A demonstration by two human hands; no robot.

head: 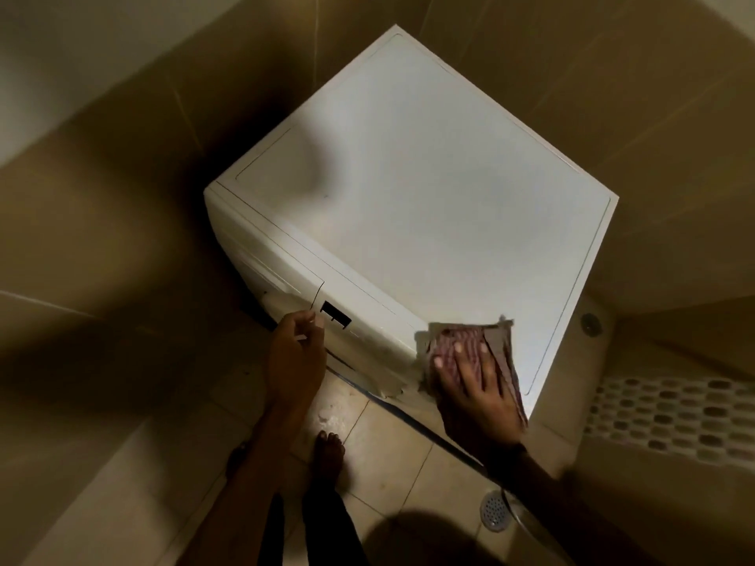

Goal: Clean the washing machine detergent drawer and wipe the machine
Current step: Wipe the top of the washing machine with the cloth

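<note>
The machine [429, 177] stood in a corner with tiled walls close on two sides. Its white top was bare and looked dull.

The right hand [476, 386] lay flat on a red checked cloth [465, 335]. The fingers were straight and spread wide. It was not gripping the cloth, only pressing it down. The cloth sat on the front right corner of the top and hung a little over the edge. A flat hand pushes on more of the cloth at once, so I think it was held that way for wiping.

The drawer [269, 263] was at the left end of the front, just past the small dark screen [336, 315]. It looked pushed in all the way. The left hand [296, 353] was right by the line between the drawer and the screen. Its fingers were curled. A small white bit showed near the fingertips, but I could not tell if the hand held something or what it was. I think the hand was there to be ready for the drawer, or to steady the person.

A bare foot [329, 451] stood on the floor [392, 435] close to the front. A round drain [494, 510] sat in the floor nearby, which would help if water spilled.
</note>
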